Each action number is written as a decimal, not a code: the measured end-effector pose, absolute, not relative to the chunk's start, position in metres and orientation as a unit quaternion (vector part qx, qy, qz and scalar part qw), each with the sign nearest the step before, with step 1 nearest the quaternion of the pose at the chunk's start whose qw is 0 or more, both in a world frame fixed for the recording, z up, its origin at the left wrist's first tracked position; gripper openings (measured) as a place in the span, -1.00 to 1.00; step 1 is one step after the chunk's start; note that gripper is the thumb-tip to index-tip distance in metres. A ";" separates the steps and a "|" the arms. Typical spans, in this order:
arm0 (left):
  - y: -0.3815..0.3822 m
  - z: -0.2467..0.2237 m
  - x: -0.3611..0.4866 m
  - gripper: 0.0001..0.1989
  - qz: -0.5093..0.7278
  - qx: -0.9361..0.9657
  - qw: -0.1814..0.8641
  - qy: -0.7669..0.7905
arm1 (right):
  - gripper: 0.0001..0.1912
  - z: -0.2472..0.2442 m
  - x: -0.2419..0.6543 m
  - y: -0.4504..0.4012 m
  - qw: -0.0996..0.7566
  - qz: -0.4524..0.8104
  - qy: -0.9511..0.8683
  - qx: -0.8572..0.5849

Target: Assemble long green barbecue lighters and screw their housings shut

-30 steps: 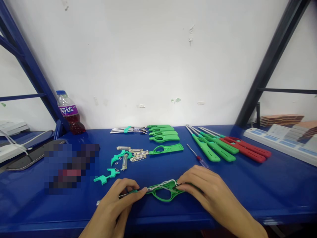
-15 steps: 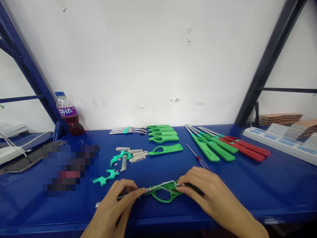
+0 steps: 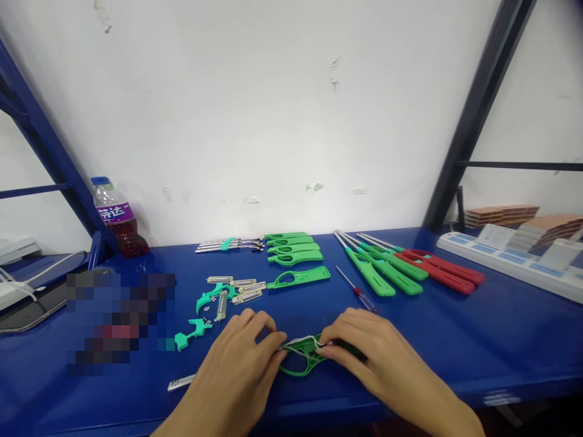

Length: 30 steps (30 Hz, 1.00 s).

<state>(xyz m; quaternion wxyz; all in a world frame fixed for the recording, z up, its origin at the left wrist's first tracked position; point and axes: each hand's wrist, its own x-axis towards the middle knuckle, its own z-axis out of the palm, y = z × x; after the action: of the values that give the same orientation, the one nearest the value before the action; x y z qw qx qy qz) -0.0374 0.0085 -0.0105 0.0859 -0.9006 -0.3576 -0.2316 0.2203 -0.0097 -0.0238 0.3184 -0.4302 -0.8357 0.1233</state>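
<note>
A green lighter shell half (image 3: 298, 371) lies low over the table between my hands, its hollow inside facing up. A white wire (image 3: 301, 341) runs along it over the finger loop. My left hand (image 3: 241, 364) is closed, thumb and forefinger pinching the shell's front end where the metal lighter tube (image 3: 181, 382) meets it. The tube's tip shows left of that hand; its middle is hidden beneath. With thumb and fingers together, my right hand (image 3: 371, 346) grips the shell's handle end near the wire. A dark part there is mostly covered by the fingers.
Several assembled lighters (image 3: 378, 273) and a screwdriver (image 3: 357, 290) lie right of centre. Behind are green shell halves (image 3: 298, 276) and metal tubes (image 3: 228, 244). Clear fuel tanks (image 3: 221, 305) and teal triggers (image 3: 194, 332) lie left. A bottle (image 3: 119, 221) and power strip (image 3: 510, 258) flank them.
My left hand has slid right along the tube onto the shell's front end, covering the joint. My right hand keeps its grip. The whole view has shifted slightly.
</note>
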 end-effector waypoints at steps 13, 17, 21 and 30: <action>0.004 -0.014 -0.035 -0.80 -0.314 -0.854 0.002 -0.415 | -0.90 -0.025 0.220 -0.010 0.322 0.126 -0.834 -0.430; 0.003 -0.016 -0.035 -0.80 -0.316 -0.850 -0.013 -0.421 | -0.91 -0.023 0.220 -0.010 0.322 0.137 -0.831 -0.431; 0.005 -0.021 -0.035 -0.80 -0.326 -0.847 -0.025 -0.420 | -0.91 -0.019 0.220 -0.012 0.317 0.156 -0.829 -0.433; 0.006 -0.025 -0.035 -0.79 -0.316 -0.856 -0.028 -0.408 | -0.91 -0.020 0.220 -0.012 0.322 0.162 -0.824 -0.436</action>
<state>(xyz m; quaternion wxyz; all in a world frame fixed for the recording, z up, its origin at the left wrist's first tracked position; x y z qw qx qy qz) -0.0352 0.0062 -0.0248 -0.0281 -0.8561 -0.4080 -0.3161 0.2196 -0.0118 -0.0202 0.3221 -0.4361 -0.8245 0.1621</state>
